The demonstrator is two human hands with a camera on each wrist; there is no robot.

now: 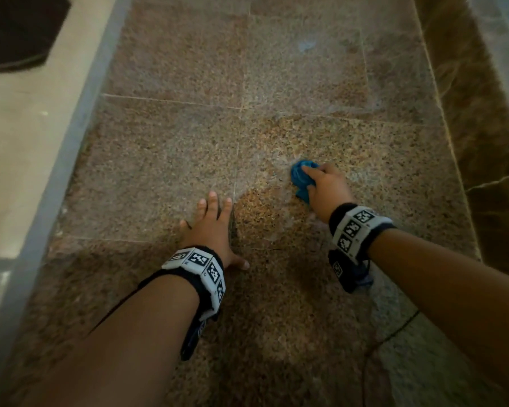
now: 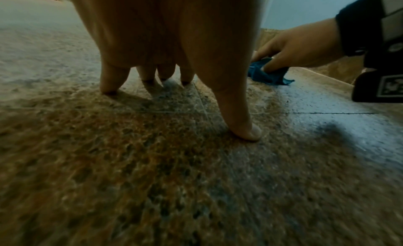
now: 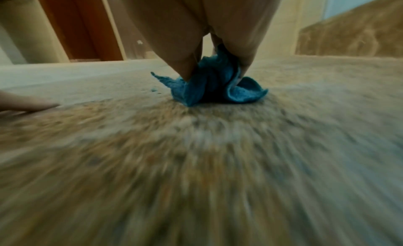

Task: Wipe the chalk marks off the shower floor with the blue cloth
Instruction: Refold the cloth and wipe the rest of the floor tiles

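Observation:
My right hand (image 1: 321, 183) grips a bunched blue cloth (image 1: 301, 179) and presses it onto the speckled brown shower floor (image 1: 165, 160). The right wrist view shows the cloth (image 3: 209, 84) crumpled between thumb and fingers, touching the tiles. A pale blue chalk smudge (image 1: 306, 45) lies farther ahead on a far tile. Faint whitish smear surrounds the cloth. My left hand (image 1: 215, 227) is planted flat on the floor to the cloth's left, its fingers (image 2: 242, 122) spread and straight. In the left wrist view the cloth (image 2: 266, 74) sits under the right hand (image 2: 301, 48).
A grey raised threshold (image 1: 71, 136) borders the floor on the left, with cream floor and a dark mat (image 1: 18, 30) beyond. A brown marble wall (image 1: 482, 142) rises on the right. A wooden door frame (image 3: 82, 25) stands beyond the threshold.

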